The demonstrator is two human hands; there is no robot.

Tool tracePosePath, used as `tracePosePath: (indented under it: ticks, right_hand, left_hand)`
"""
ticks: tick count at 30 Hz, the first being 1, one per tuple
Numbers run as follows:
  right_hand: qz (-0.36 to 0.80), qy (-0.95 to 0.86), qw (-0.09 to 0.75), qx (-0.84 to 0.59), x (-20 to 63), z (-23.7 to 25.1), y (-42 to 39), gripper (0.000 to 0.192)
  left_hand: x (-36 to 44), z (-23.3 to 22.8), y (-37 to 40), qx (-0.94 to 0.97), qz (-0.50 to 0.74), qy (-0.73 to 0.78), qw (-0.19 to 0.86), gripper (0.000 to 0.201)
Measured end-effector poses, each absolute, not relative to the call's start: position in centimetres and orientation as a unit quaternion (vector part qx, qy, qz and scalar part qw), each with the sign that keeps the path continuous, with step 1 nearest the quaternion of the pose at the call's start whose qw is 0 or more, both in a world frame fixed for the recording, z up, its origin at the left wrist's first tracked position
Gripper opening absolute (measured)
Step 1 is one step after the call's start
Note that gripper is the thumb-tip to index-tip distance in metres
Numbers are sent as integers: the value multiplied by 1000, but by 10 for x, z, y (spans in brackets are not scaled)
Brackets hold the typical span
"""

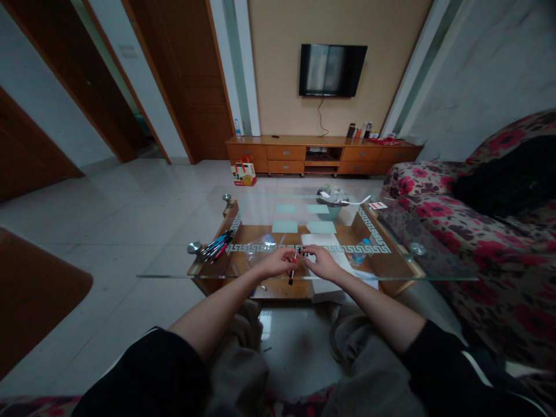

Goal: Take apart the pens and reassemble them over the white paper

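Note:
Above the near edge of the glass table, my left hand [281, 262] is closed around a red and black pen [292, 273], which points downward with its dark end lowest. Close beside it, my right hand [322, 263] pinches a small dark piece [303, 252] at the pen's upper end. It looks like a pen cap or end part, though it is too small to be sure, and whether it is joined to the pen cannot be told. A bunch of pens [217, 245], several in blue, black and pink, lies on the glass to the left.
The glass tabletop [174, 262] has metal knobs at its corners. A basket [329, 209] of crumpled plastic stands at the back, near a red-and-white card [377, 205]. Below the glass are a white box [328, 285] and a water bottle [359, 255]. A flowered sofa [490, 255] flanks the right.

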State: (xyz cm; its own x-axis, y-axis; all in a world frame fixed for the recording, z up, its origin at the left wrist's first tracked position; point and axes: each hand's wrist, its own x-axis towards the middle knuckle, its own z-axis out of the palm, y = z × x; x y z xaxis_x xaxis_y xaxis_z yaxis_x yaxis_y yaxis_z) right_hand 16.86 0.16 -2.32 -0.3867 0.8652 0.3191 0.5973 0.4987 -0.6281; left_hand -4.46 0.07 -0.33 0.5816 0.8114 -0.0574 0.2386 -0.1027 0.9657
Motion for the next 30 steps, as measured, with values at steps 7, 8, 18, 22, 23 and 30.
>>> tracePosePath:
  ticks: [7,8,18,22,23,30]
  right_hand:
    - [206,-799,334,-456,168,-21,-1,32]
    - [203,-795,344,-457,168,-20,-1,33]
    - [236,-701,464,-487,170,-20,8,20]
    - [253,-694,478,-475,170,-19,9,22]
    - [259,-692,480,-472,170,-18,8,25]
    - [290,-665,488,-485,166,-14,6,30]
  left_hand:
    - [-45,-2,0,693,259,374,560,29]
    - [-45,-3,0,693,260,374,559,29]
    - [-47,-8,-1,694,231,375,570,38]
    - [-46,-7,-2,699,224,364,574,35]
    - [-46,-6,-3,700,223,362,574,34]
    - [-48,-5,-3,699,217,363,576,35]
